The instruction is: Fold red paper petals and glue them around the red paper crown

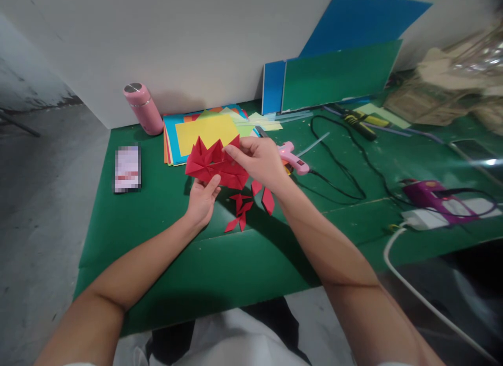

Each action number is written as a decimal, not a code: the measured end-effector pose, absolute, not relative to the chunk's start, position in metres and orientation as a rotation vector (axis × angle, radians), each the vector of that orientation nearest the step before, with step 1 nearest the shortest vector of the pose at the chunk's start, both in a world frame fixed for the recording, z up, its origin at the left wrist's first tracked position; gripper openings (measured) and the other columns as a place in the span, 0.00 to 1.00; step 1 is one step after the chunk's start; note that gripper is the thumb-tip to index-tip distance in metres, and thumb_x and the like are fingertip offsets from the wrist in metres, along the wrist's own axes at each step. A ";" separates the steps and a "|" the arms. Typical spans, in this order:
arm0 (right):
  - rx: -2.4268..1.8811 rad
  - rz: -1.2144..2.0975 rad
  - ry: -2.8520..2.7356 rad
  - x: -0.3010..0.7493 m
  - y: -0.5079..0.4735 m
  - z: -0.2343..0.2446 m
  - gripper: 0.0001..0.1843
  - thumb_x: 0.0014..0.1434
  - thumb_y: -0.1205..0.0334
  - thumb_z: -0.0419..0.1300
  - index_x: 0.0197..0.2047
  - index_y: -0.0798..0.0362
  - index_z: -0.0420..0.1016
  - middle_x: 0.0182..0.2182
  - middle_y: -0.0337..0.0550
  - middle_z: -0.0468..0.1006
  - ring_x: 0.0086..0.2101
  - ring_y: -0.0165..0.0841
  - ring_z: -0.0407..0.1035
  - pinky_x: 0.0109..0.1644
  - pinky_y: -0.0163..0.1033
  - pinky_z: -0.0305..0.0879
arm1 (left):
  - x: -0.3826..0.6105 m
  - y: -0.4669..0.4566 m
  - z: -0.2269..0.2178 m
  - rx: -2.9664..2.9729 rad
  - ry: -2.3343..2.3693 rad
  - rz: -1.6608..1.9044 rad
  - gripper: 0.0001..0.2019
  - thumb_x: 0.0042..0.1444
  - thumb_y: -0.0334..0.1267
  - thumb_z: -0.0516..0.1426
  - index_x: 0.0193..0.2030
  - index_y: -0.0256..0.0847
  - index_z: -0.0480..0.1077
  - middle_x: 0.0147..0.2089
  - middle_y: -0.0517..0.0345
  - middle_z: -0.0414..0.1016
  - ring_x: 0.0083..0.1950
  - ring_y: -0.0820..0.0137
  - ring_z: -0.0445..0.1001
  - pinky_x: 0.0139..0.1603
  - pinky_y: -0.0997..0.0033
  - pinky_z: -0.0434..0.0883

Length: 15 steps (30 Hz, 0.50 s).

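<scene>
1. While my left hand (202, 202) grips the red folded paper (210, 170) above the green table (220, 271), my right hand (257, 159) pinches its edge.
2. Too tight a pinch could crease it; a low sweep could scatter the loose red pieces (242, 218).

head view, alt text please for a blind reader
A red folded-paper piece with pointed tips is held above a green table, the left hand at its lower edge and the right hand at its right side. Small red folded pieces lie nearby; a pink glue gun lies right, coloured paper and a pink bottle behind.
</scene>
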State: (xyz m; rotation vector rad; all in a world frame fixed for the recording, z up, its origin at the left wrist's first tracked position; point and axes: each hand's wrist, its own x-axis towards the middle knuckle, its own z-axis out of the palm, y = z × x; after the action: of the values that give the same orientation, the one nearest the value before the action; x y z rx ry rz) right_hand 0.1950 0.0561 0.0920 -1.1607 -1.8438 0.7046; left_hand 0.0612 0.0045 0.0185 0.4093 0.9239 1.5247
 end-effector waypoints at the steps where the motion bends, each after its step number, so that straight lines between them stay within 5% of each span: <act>1: -1.142 0.733 -1.847 0.196 0.056 0.092 0.23 0.59 0.52 0.60 0.19 0.51 0.57 0.17 0.33 0.57 0.22 0.26 0.54 0.27 0.36 0.51 | 0.061 0.005 0.018 0.404 0.921 1.526 0.20 0.39 0.33 0.71 0.39 0.44 0.70 0.35 0.66 0.77 0.33 0.79 0.74 0.33 0.81 0.67; 6: -0.983 0.942 -1.921 0.198 0.057 0.090 0.12 0.50 0.56 0.68 0.34 0.53 0.73 0.31 0.40 0.76 0.30 0.33 0.69 0.34 0.40 0.66 | 0.060 0.005 0.020 0.392 0.899 1.519 0.20 0.40 0.33 0.70 0.41 0.45 0.71 0.38 0.65 0.77 0.35 0.79 0.74 0.34 0.81 0.67; 15: -1.011 0.859 -1.927 0.194 0.057 0.082 0.08 0.51 0.65 0.63 0.37 0.54 0.73 0.33 0.42 0.78 0.32 0.33 0.72 0.38 0.42 0.70 | 0.060 0.005 0.020 0.379 0.894 1.512 0.20 0.40 0.33 0.70 0.41 0.45 0.72 0.40 0.65 0.77 0.35 0.79 0.73 0.33 0.80 0.65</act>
State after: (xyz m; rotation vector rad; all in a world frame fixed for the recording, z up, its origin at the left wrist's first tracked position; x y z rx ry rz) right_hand 0.1938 0.0571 0.0825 -1.0109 -1.9269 0.8587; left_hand 0.0600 0.0049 0.0201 0.3786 0.8937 1.5116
